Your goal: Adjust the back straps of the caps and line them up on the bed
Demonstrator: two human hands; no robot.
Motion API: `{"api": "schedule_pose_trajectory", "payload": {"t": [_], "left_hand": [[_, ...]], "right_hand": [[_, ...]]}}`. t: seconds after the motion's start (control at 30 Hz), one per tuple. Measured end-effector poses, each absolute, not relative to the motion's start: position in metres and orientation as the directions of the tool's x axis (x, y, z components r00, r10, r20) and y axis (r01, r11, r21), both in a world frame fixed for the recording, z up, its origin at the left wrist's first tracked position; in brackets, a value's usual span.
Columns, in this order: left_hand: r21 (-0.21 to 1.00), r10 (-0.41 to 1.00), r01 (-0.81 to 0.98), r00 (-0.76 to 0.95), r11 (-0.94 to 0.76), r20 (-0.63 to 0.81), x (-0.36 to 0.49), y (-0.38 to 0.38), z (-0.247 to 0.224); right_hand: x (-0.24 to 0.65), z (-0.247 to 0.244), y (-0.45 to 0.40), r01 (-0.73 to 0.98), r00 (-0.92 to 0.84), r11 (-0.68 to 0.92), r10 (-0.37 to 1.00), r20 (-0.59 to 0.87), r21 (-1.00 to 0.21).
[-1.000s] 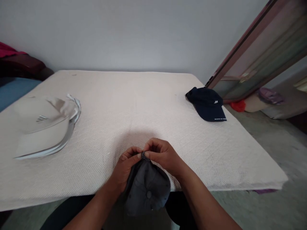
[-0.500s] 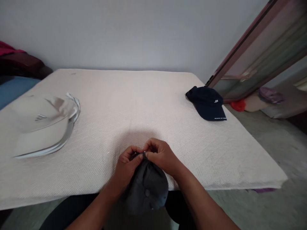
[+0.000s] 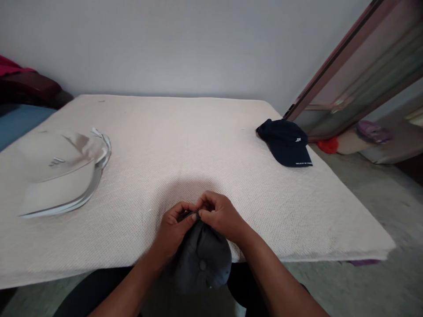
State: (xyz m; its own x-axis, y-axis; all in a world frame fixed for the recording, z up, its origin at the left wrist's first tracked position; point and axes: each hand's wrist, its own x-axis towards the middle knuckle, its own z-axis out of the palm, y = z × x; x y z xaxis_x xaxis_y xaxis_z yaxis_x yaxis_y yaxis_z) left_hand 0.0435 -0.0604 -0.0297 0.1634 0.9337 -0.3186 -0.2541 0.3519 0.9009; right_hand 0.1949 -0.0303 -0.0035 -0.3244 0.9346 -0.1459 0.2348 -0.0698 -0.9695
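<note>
A dark grey cap (image 3: 206,259) hangs at the table's front edge, its crown with the round top button facing up. My left hand (image 3: 175,226) pinches the cap's far edge from the left. From the right, my right hand (image 3: 218,213) pinches the same edge, and the fingertips of both hands nearly meet there. A small dark piece shows between the thumbs; its details are too small to make out. The cap's brim is not in sight.
Light caps, stacked (image 3: 59,176), lie at the left of the white-covered table (image 3: 181,141). A navy cap (image 3: 286,141) rests near the right edge. Behind the table stands a grey wall (image 3: 172,48); a framed glass panel (image 3: 357,66) is at the right.
</note>
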Motion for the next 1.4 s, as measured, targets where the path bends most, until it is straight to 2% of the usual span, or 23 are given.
{"api": "schedule_pose_trajectory", "payload": {"t": [0.27, 0.47, 0.67, 1.07, 1.27, 1.4], "left_hand": [[0.891, 0.931, -0.279, 0.173, 0.359, -0.321, 0.042, -0.060, -0.027], [0.921, 0.943, -0.229, 0.178, 0.316, -0.280, 0.040, -0.059, -0.031], [0.964, 0.959, -0.125, 0.188, 0.236, -0.210, 0.039, -0.057, -0.032], [0.984, 0.965, 0.093, 0.205, 0.149, -0.165, 0.040, -0.053, -0.030], [0.975, 0.968, 0.136, 0.161, 0.174, -0.195, 0.043, -0.050, -0.026], [0.968, 0.961, 0.090, 0.135, 0.232, -0.243, 0.045, -0.050, -0.025]], "right_hand": [[0.198, -0.004, -0.029, 0.248, -0.336, -0.079, 0.928, -0.163, -0.965], [0.200, -0.006, -0.028, 0.266, -0.359, -0.049, 0.922, -0.146, -0.963], [0.206, -0.009, -0.027, 0.254, -0.372, -0.058, 0.916, -0.153, -0.966], [0.205, -0.017, -0.029, 0.209, -0.339, -0.102, 0.925, -0.170, -0.973], [0.203, -0.020, -0.028, 0.196, -0.362, -0.113, 0.915, -0.179, -0.974], [0.208, -0.017, -0.029, 0.298, -0.453, -0.014, 0.878, -0.154, -0.954]]}}
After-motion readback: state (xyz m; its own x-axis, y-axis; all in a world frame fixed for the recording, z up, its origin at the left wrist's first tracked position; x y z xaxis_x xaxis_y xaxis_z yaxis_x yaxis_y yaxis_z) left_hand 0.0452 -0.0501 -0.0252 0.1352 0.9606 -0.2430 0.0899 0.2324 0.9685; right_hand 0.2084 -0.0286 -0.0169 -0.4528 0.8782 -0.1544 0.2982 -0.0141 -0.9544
